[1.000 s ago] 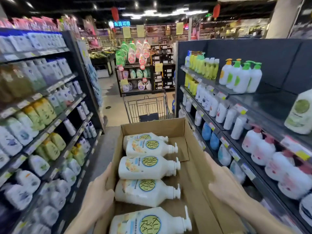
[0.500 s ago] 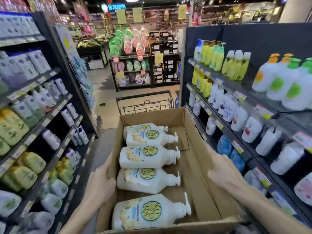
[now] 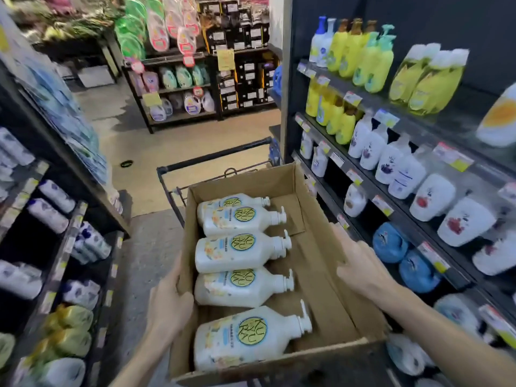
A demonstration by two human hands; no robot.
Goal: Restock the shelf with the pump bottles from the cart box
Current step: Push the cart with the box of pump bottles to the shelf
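Observation:
An open cardboard box (image 3: 318,277) rests on a black wire cart (image 3: 212,159) in a shop aisle. Several cream pump bottles with round yellow labels lie on their sides in the box's left half, pumps pointing right; the nearest one (image 3: 243,336) is at the front, another (image 3: 240,251) mid-box. My left hand (image 3: 167,305) grips the box's left wall, thumb over the rim. My right hand (image 3: 360,268) lies on the right wall with fingers spread along its edge. The shelf (image 3: 371,188) on the right carries white, yellow and blue bottles.
Dark shelving (image 3: 64,247) full of white and green bottles lines the left side, close to the cart. The aisle floor (image 3: 156,141) runs ahead to an end display (image 3: 178,79) of refill pouches. A small dark object (image 3: 126,163) lies on the floor.
The view has moved forward and tipped down, so both side shelves have slid closer. My hands have kept their hold on the box walls; the bottles lie as before.

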